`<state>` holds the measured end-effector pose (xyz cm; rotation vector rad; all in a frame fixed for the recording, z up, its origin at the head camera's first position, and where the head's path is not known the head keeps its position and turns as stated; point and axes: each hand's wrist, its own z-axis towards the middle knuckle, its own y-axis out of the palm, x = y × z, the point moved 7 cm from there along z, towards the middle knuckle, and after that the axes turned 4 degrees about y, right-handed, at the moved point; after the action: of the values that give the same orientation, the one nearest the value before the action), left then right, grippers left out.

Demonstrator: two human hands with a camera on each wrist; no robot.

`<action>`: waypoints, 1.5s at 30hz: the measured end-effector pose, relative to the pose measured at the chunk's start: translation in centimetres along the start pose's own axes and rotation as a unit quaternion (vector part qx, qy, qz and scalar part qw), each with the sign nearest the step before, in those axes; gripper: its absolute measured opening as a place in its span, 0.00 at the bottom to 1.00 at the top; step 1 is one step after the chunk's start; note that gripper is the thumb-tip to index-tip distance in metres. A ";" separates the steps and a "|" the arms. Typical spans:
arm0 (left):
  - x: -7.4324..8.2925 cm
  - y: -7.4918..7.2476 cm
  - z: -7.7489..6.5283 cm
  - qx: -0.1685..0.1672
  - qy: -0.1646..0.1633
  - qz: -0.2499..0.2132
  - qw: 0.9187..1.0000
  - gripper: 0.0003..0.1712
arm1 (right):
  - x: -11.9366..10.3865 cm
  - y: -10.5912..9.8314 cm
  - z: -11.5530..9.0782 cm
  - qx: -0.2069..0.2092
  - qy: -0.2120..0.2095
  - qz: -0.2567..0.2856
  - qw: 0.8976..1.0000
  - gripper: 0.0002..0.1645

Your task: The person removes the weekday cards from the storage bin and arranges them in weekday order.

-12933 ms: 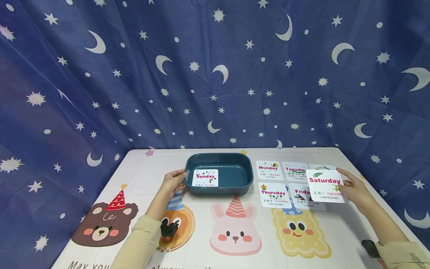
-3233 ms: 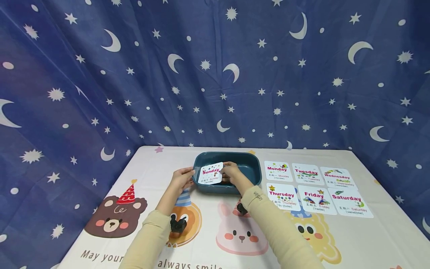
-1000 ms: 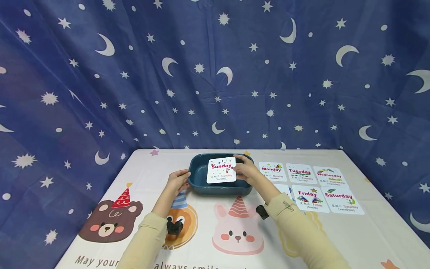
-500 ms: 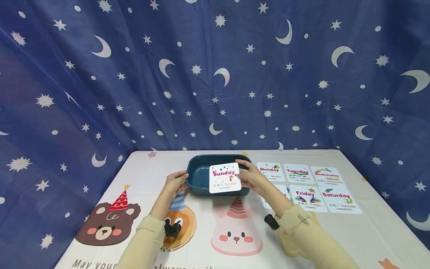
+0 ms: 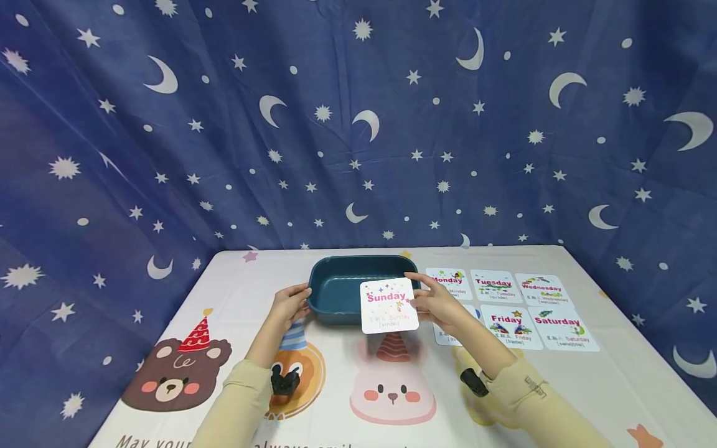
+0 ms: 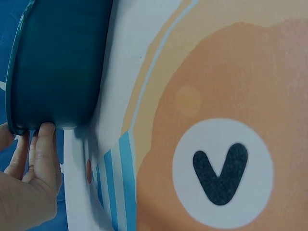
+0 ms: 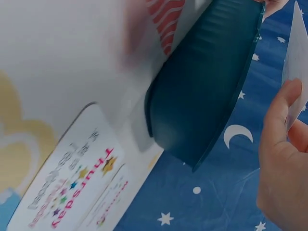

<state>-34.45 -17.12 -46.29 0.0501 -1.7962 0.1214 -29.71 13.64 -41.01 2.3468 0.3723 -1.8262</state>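
My left hand (image 5: pixel 289 305) holds the left end of a dark teal plastic tub (image 5: pixel 336 315). In the left wrist view its thumb is at the rim and its fingers (image 6: pixel 46 154) lie against the outer wall. My right hand (image 5: pixel 442 307) pinches a white "Sunday" flashcard (image 5: pixel 389 306) by its right edge. The card is raised in front of the tub's right part, printed face toward me, and covers some of the tub. Seen from the right wrist, the card (image 7: pixel 295 55) appears nearly edge-on, with the thumb on it. No other card shows in the visible part of the tub.
Two rows of flashcards lie right of the tub: Monday (image 5: pixel 456 289), Tuesday (image 5: pixel 494 292) and Wednesday (image 5: pixel 540 292) behind; Thursday (image 7: pixel 72 178), Friday (image 5: pixel 511 336) and Saturday (image 5: pixel 564 336) in front. My right hand partly covers Monday and Thursday. A blue star-patterned curtain (image 5: pixel 358 186) hangs behind the table.
The Saturday card, earlier in my right hand, now lies in the front row. My right hand has taken the Sunday card out of the tub and moved it right and nearer. My left hand stays.
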 end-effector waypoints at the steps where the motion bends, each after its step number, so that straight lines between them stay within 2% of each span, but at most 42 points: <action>1: 0.0 0.0 0.0 0.000 0.000 -0.001 1.000 0.24 | 0.1 -0.2 -0.2 0.000 0.001 -0.003 1.000 0.40; 25: 0.2 0.0 -0.1 -0.004 0.000 -0.010 1.000 0.24 | 3.4 -5.3 -5.3 -0.011 0.022 -0.046 0.999 0.39; 38: 0.1 0.1 -0.1 0.000 -0.006 -0.004 1.000 0.24 | 5.0 -7.7 -7.5 -0.024 0.022 -0.032 0.999 0.37; 45: 0.0 0.0 -0.1 0.001 -0.006 -0.003 1.000 0.24 | 5.8 -8.6 -8.1 -0.018 0.038 -0.059 0.997 0.39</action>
<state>-34.41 -17.09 -46.25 0.0578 -1.8081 0.1187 -23.23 24.64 -44.31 2.4213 0.5593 -1.7665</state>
